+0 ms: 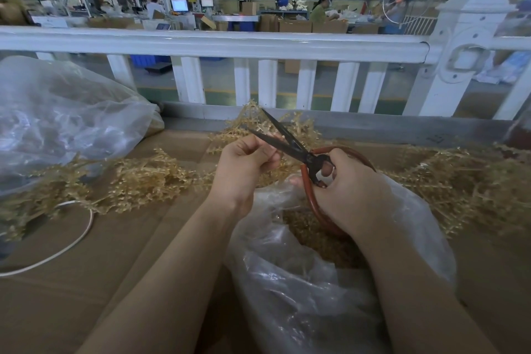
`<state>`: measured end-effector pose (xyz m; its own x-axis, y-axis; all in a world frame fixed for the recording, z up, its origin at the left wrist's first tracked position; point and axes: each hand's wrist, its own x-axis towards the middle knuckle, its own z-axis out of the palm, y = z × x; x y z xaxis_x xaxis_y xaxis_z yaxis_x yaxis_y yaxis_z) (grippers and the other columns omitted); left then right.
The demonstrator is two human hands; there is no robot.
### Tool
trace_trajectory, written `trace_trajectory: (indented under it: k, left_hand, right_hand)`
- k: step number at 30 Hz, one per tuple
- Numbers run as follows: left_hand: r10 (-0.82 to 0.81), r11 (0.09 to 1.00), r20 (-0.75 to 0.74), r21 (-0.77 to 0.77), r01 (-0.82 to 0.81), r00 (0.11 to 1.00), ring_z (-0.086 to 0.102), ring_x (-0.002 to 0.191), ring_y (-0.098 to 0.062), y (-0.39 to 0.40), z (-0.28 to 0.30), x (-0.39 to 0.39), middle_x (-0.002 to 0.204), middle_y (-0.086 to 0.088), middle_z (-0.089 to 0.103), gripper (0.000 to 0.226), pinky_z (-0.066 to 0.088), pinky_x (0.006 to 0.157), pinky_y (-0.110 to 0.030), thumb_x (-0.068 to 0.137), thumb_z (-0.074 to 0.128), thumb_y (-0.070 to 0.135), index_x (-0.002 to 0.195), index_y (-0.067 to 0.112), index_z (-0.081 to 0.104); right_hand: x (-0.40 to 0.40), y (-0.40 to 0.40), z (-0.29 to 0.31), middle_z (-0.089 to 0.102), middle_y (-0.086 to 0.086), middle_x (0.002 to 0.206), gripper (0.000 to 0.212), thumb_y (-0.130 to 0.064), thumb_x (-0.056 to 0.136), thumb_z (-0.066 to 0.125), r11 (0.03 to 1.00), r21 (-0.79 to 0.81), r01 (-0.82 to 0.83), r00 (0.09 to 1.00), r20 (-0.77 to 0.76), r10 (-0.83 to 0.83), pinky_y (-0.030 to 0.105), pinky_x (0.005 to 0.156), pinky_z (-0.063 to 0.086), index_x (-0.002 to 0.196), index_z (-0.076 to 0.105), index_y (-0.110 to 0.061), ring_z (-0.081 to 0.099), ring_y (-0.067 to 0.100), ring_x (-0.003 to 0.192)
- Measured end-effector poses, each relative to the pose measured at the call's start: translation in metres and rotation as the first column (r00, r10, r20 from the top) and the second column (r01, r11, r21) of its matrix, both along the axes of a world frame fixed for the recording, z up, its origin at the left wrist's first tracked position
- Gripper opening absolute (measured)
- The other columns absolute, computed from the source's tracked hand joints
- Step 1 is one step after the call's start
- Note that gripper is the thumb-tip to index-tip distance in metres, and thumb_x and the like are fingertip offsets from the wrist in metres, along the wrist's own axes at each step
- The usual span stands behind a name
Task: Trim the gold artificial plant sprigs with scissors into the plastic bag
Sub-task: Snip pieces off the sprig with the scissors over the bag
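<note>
My left hand (244,168) pinches a gold sprig (275,126) whose fronds fan out behind the blades. My right hand (349,191) grips the red loop handles of black-bladed scissors (290,144). The blades are spread apart and point up and to the left, straddling the sprig stem just beyond my left fingertips. Below both hands lies a clear plastic bag (310,282) with its mouth open, and gold trimmings (313,236) lie inside it. More gold sprigs are piled on the cardboard surface at the left (138,181) and at the right (459,187).
A large clear bag (63,118) bulges at the far left. A white cable (71,241) loops over the brown cardboard tabletop (120,267). A white railing (218,43) runs across behind the table, with a workshop, boxes and people beyond it.
</note>
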<state>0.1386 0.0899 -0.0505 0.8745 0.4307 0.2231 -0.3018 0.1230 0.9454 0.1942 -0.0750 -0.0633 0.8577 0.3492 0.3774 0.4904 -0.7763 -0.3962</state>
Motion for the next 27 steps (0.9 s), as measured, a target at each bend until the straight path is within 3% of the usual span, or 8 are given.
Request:
trace_trajectory:
  k: [6,9,14,20,27]
  left_hand:
    - [-0.030,0.999,0.003,-0.011,0.030,1.000,0.057,0.065,-0.008,0.0000,-0.0007,-0.0005,0.064,0.002,0.062,0.021,0.052,0.071,-0.020,0.098,0.053,0.000,0.079,0.003,0.062]
    - [-0.040,0.999,0.016,-0.026,0.040,0.999,0.057,0.064,-0.009,-0.0003,-0.0008,-0.0009,0.067,0.000,0.062,0.010,0.052,0.071,-0.021,0.097,0.053,0.000,0.094,-0.003,0.062]
    - [-0.042,0.999,0.053,-0.012,0.043,0.998,0.057,0.065,-0.010,-0.0008,0.0008,-0.0017,0.068,0.003,0.064,0.024,0.051,0.071,-0.023,0.096,0.053,-0.003,0.078,0.010,0.061]
    - [0.006,0.989,0.104,0.146,-0.022,0.995,0.054,0.064,-0.007,-0.0022,-0.0006,-0.0028,0.066,0.010,0.062,0.029,0.049,0.066,-0.020,0.098,0.049,-0.008,0.085,0.014,0.064]
    - [-0.006,0.983,0.115,0.184,-0.015,0.993,0.054,0.065,-0.006,-0.0010,0.0005,-0.0032,0.068,0.010,0.062,0.027,0.048,0.066,-0.019,0.098,0.050,-0.005,0.085,0.014,0.064]
  right_hand:
    - [-0.0025,-0.0008,-0.0009,0.047,-0.022,0.066,0.052,-0.086,0.073,0.051,1.000,0.025,0.013,0.999,0.029,-0.013,0.021,0.051,0.033,0.079,0.043,-0.035,0.044,-0.003,0.060]
    - [-0.0024,-0.0016,-0.0022,0.050,-0.021,0.065,0.050,-0.084,0.077,0.056,1.000,0.022,0.004,0.999,0.036,-0.005,0.020,0.050,0.032,0.083,0.049,-0.035,0.046,-0.002,0.059]
    - [-0.0001,-0.0016,-0.0032,0.051,-0.024,0.068,0.055,-0.089,0.073,0.051,1.000,0.028,0.001,0.999,0.033,-0.002,0.017,0.051,0.030,0.091,0.055,-0.037,0.044,-0.005,0.061]
    - [-0.0006,-0.0029,-0.0028,0.056,-0.019,0.069,0.055,-0.088,0.074,0.052,1.000,0.022,-0.003,0.999,0.055,0.002,0.020,0.051,0.035,0.090,0.055,-0.035,0.048,-0.002,0.062]
    - [-0.0013,-0.0014,-0.0022,0.053,-0.022,0.066,0.062,-0.092,0.069,0.044,1.000,0.030,0.005,0.996,0.084,-0.007,0.017,0.050,0.032,0.089,0.057,-0.035,0.045,-0.004,0.059]
